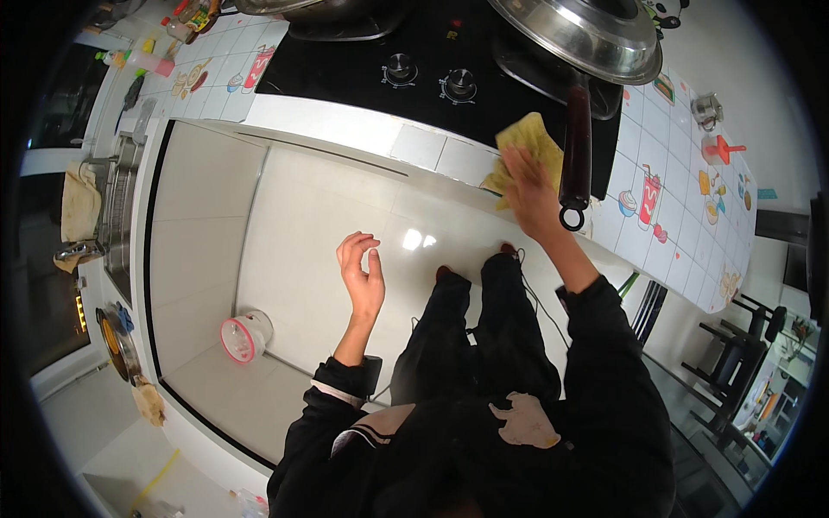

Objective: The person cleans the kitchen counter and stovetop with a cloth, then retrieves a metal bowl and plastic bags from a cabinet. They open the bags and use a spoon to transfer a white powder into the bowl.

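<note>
Under the spread fingers of my right hand (532, 191) lies a yellow-green cleaning cloth (536, 139), pressed on the front edge of a black glass cooktop (363, 78). Part of the cloth hangs over the white tiled counter edge. Just right of that hand, the dark handle (576, 142) of a wok with a domed metal lid (583, 32) sticks out past the cooktop. My left hand (363, 272) hangs in the air above the floor, fingers loosely bent, holding nothing. Two control knobs (461, 82) stand left of the cloth.
Another pan (337, 16) sits on the cooktop's left side. Bottles (150, 63) stand on the left counter, near a sink with a metal rack (120, 207). A small bin with a pink rim (246, 335) is on the floor. A red-lidded container (717, 149) stands on the right counter.
</note>
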Available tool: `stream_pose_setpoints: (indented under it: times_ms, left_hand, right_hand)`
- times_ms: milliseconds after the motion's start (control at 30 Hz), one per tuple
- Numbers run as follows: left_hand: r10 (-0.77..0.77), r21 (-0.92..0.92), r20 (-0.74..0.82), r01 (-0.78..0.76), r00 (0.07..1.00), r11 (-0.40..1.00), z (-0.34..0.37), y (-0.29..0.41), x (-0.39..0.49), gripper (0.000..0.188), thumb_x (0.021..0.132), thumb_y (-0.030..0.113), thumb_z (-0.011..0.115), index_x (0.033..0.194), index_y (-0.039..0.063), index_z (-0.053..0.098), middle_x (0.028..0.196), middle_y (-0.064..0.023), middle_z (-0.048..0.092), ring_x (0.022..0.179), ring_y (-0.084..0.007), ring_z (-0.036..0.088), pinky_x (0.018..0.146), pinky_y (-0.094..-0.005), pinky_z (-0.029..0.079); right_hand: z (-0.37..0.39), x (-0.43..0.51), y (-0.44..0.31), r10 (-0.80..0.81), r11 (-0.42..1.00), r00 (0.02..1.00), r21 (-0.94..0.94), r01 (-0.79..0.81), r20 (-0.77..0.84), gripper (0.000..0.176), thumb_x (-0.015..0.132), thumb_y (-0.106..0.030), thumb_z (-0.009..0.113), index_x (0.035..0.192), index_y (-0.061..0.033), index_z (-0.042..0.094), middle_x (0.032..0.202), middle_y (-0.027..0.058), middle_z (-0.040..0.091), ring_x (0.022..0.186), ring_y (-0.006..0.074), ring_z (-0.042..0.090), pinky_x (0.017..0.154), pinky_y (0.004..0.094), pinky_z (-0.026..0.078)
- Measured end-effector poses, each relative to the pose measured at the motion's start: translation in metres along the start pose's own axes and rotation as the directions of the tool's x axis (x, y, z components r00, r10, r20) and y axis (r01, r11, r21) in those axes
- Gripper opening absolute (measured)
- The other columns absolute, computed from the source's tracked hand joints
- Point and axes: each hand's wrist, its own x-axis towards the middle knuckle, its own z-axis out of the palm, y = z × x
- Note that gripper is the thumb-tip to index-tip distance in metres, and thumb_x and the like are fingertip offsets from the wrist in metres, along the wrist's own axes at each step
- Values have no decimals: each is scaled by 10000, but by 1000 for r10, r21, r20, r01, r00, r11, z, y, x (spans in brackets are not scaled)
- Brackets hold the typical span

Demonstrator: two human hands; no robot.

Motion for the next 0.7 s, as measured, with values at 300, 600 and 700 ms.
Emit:
stream_pose_setpoints:
  times_ms: [300,600,700]
  left_hand:
    - [-13,-75,75,19,997,997,28,26,0,159,845,-38,550,953,41,637,1110,-102,607,1159,-311,494,991,-406,396]
    - [-98,14,-72,99,993,995,10,23,-19,137,870,-4,546,961,39,637,1107,-110,615,1154,-300,493,973,-406,400]
    - [-138,-49,-83,135,987,990,17,27,-24,139,866,-6,547,960,39,639,1103,-110,619,1152,-301,496,976,-409,398]
  right_hand:
    - [42,49,11,144,803,979,595,-30,-145,511,918,-128,487,1418,-57,412,1416,116,472,1296,262,453,1091,397,339]
    - [-48,12,124,279,958,948,-18,-285,-156,507,862,-53,479,1367,-26,470,1347,247,489,1248,410,456,1072,452,341]
    - [-43,-7,111,243,970,953,15,-244,-183,517,850,-52,490,1366,-21,472,1333,245,508,1266,404,451,1087,455,327]
